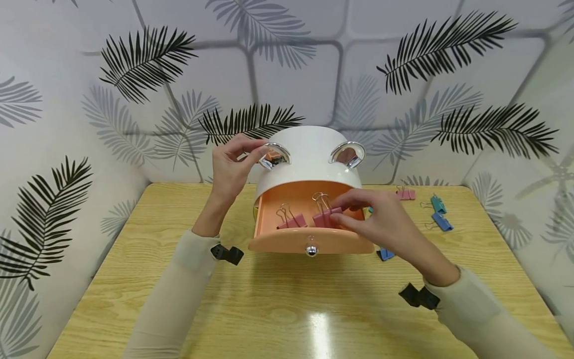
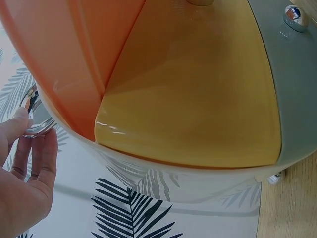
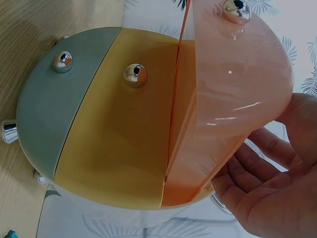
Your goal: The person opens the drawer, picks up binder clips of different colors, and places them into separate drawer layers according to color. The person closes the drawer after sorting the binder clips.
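Observation:
A white rounded cabinet with shiny ear-like rings stands at the back of the table, its orange top drawer pulled out. My left hand pinches the left silver ring between thumb and fingers. Inside the drawer, my right hand pinches a pink binder clip, its wire handles upright. To the left of that clip, another pink binder clip lies in the drawer. In the right wrist view the drawer front hides the clips and some of my right fingertips.
Below the orange drawer are a yellow drawer and a green drawer, both closed. To the cabinet's right lie a pink clip, a teal clip and a blue clip. Another blue clip lies near the drawer's right end.

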Demonstrator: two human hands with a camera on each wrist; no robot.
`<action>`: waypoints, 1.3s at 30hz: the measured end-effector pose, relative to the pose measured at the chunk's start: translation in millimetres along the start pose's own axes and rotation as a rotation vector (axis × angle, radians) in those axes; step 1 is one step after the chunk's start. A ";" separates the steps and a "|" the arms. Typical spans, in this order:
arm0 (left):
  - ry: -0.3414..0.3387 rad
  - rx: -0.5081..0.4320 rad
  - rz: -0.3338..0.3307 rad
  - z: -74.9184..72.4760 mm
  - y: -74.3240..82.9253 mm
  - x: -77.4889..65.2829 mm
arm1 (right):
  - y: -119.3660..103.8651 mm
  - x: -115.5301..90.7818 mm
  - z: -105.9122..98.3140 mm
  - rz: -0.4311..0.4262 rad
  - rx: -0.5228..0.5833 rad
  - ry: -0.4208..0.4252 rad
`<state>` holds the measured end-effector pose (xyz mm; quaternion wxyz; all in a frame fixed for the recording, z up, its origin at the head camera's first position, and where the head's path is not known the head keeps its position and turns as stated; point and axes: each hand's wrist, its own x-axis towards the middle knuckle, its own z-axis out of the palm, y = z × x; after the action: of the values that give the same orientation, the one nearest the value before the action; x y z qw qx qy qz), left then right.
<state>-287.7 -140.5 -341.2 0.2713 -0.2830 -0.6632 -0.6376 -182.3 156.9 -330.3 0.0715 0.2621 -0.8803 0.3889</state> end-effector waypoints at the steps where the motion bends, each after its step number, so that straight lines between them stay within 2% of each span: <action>1: -0.001 0.001 -0.001 -0.3 -0.5 -0.1 | -0.4 1.7 0.9 0.002 -0.004 -0.004; 11: -0.007 0.006 0.013 -1.1 -2.4 -0.1 | -4.3 17.1 8.2 0.051 -0.045 -0.051; 18: -0.006 0.000 0.017 -0.6 -2.0 0.4 | -6.5 25.6 13.1 0.054 -0.067 -0.041; 28: -0.003 0.003 0.012 -0.7 -1.6 0.8 | -7.3 29.4 16.1 0.079 0.005 -0.064; 33: -0.003 0.001 0.017 -1.0 -2.4 1.0 | -6.4 27.9 15.0 0.065 0.050 -0.077; 39: -0.006 0.001 0.022 -1.9 -2.2 0.5 | -6.6 22.0 9.0 0.066 0.120 -0.058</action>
<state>-289.6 -142.4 -342.3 0.2766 -0.2920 -0.6610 -0.6335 -197.0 137.8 -324.9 0.0172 0.2481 -0.8653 0.4353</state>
